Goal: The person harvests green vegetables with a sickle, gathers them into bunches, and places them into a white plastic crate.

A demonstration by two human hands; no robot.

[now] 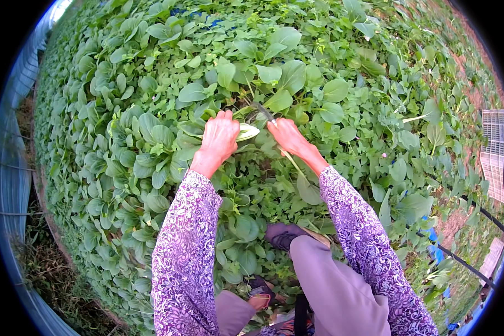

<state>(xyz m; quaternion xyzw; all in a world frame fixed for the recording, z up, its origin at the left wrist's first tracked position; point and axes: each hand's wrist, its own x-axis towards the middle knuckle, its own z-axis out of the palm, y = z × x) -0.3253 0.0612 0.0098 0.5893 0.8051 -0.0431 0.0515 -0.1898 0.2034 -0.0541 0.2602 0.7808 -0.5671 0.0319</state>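
My left hand is closed around a bok choy, its pale cut-looking base sticking out to the right of my fingers and its leaves hanging to the left, partly hidden under the hand. In my right hand is a small knife; its dark blade points up and to the left, just above the bok choy's base and apart from it. The handle is mostly covered by my fingers. Under the blade, stems and bare soil show among rooted bok choy leaves. A loose long-stemmed leaf lies below my right hand.
Dense leafy greens and low weeds surround me. My shoe stands among the plants. Light plastic crates stand at the far right, near a black hose and blue scraps. Blue sheeting lines the left edge.
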